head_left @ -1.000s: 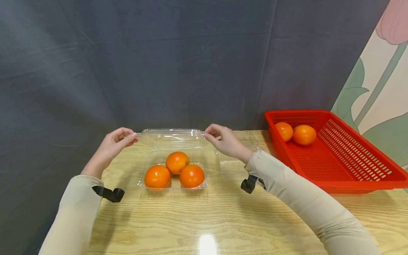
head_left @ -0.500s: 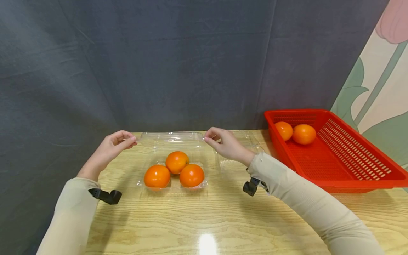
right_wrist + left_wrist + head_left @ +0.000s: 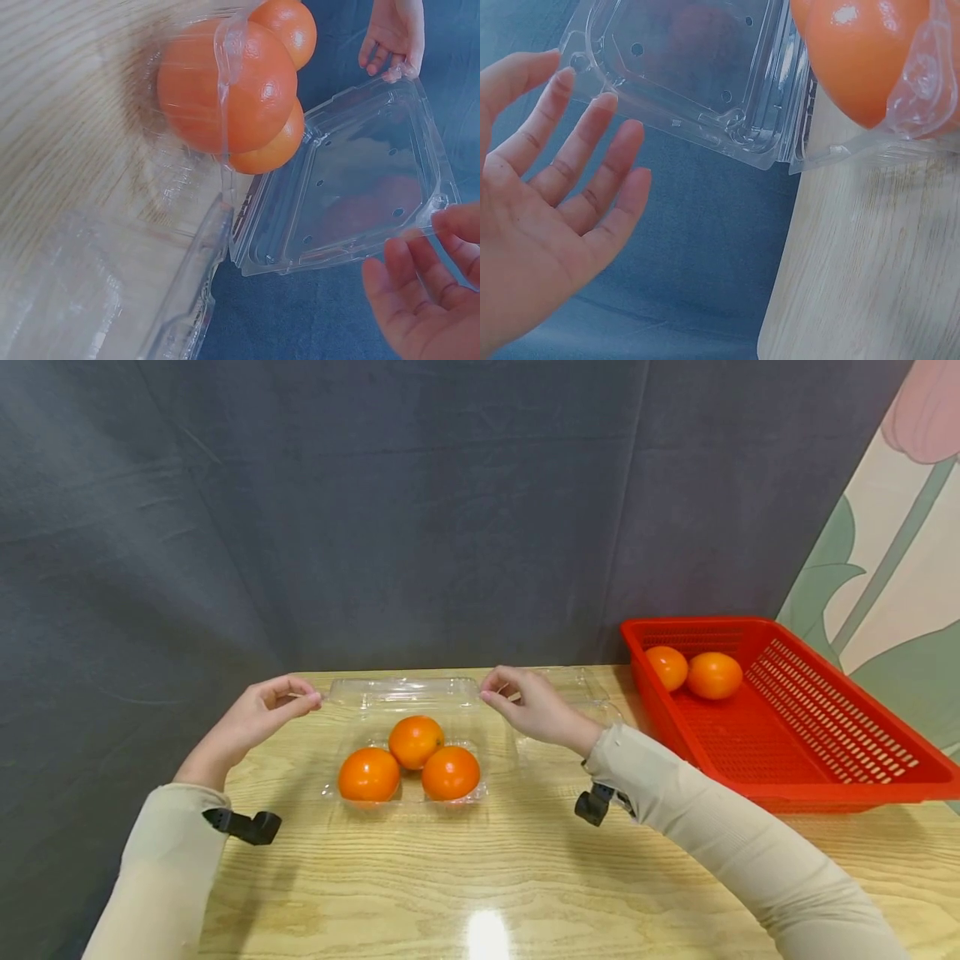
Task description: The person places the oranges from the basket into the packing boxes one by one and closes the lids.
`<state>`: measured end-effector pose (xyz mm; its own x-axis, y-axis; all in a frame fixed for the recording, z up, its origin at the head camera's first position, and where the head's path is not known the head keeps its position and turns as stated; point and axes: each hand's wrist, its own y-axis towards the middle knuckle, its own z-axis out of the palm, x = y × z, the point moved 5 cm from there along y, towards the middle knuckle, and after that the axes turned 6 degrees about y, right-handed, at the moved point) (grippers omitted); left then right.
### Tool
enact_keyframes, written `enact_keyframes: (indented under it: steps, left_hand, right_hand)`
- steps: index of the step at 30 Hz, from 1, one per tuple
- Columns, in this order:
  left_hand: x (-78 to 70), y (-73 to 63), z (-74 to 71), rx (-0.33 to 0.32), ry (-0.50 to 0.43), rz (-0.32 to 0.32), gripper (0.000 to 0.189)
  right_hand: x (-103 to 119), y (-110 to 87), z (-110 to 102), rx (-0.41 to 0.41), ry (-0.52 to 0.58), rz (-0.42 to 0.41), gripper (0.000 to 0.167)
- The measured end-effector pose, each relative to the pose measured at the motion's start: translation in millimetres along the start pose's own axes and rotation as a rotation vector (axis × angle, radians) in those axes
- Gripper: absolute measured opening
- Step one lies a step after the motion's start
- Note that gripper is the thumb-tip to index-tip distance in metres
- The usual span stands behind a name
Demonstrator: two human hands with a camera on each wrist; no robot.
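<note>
Three oranges (image 3: 416, 742) sit in the base (image 3: 330, 792) of a clear plastic clamshell box in the head view. Its hinged lid (image 3: 405, 695) stands raised behind the fruit. My left hand (image 3: 258, 718) pinches one upper corner of the lid between thumb and forefinger, the other fingers loosely spread in the left wrist view. At the opposite corner my right hand (image 3: 538, 708) pinches with thumb and fingertips. Vent holes show in the lid (image 3: 360, 172) in the right wrist view. The oranges (image 3: 229, 86) partly hide the hinge side there.
A second clear plastic box (image 3: 558, 752) lies on the wooden table (image 3: 390, 885) at the right, partly behind my right forearm. Beyond it a red basket (image 3: 810, 793) holds two oranges (image 3: 715, 676). A dark curtain (image 3: 420, 510) hangs along the table's back edge.
The lid's upper edge has sunk slightly in the head view, with both hands moving down with it. The oranges and base stay put.
</note>
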<state>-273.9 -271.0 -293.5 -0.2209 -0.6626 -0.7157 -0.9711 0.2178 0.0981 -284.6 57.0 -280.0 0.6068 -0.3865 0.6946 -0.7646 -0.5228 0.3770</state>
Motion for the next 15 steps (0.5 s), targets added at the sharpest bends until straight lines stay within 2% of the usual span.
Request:
enact_keyframes:
  steps: [7,15]
  left_hand:
    - [1.4,-5.0,1.9,0.02,0.029,0.0,0.037]
    - [5.9,-6.8,4.2,0.047,0.033,-0.002,0.035]
  right_hand:
    - [-0.5,-4.7,2.5,0.036,0.003,0.016,0.009]
    - [-1.3,-7.6,5.8,0.049,0.005,-0.032,0.008]
